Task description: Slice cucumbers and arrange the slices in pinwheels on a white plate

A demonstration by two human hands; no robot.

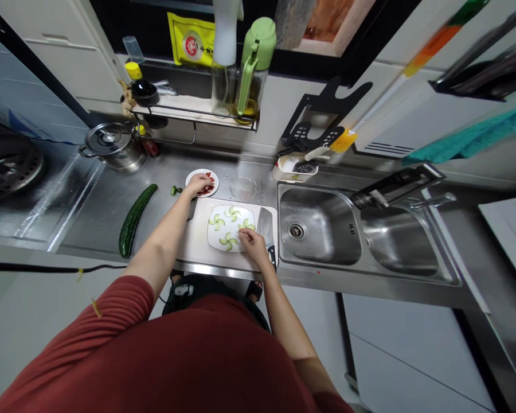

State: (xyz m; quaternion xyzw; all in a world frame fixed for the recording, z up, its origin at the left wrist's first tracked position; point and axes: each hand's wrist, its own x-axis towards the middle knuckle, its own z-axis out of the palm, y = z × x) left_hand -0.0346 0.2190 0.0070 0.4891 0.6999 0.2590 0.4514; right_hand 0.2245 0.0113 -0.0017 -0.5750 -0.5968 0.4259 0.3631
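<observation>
A white square plate [215, 234] rests on a pale cutting board [193, 244]. Cucumber slices [229, 242] lie on it in several pinwheel shapes. My right hand [253, 246] hovers at the plate's right side, fingertips pinched beside the right-hand pinwheel; what they hold, if anything, is too small to see. Behind the board, my left hand [199, 183] reaches into a small white plate [190, 177] of chopped red pieces [209, 189]. Its fingers are drawn together, hiding whatever lies between them. A knife [265, 225] lies on the board's right edge, partly behind my right hand.
A whole cucumber [136, 221] and small green cut ends [174, 190] lie left on the steel counter. Further back stand a lidded pot [114, 149] and a sauce bottle [150, 144]. A double sink [320, 226] is at the right, below a shelf with an oil bottle [253, 69].
</observation>
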